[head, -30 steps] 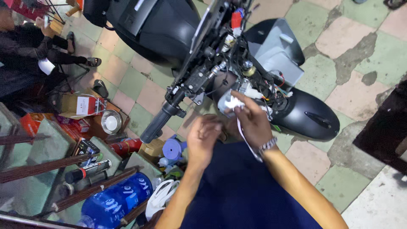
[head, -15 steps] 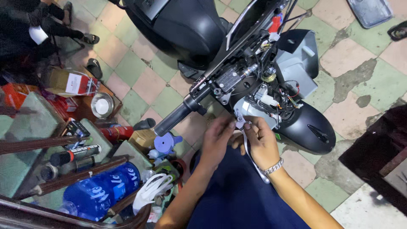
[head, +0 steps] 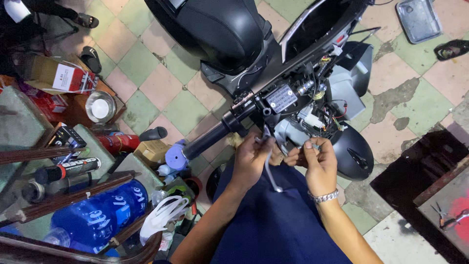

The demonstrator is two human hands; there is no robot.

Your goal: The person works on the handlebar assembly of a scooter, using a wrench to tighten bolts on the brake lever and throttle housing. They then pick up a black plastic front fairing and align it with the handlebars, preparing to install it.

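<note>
A black scooter [head: 229, 34] stands on the tiled floor with its front covers off, showing wiring and connectors [head: 317, 117] behind the handlebar grip [head: 210, 139]. My left hand [head: 251, 159] is closed around a thin metal tool [head: 271, 168] whose shaft hangs down past my palm. My right hand [head: 318, 161], with a metal bracelet on the wrist, pinches a small part just below the exposed wiring. Both hands sit close together under the handlebar, above my dark blue lap.
On the left is a cluttered glass-and-wood stand with a blue water jug [head: 97, 217], spray cans [head: 66, 170], a red can [head: 117, 143] and boxes [head: 63, 78]. A metal tray [head: 419, 19] lies on the floor top right. A dark bench [head: 435, 181] stands right.
The view has pulled back from the scooter and shifted. My hands have dropped slightly lower beneath the handlebar, with the left now gripping the metal tool.
</note>
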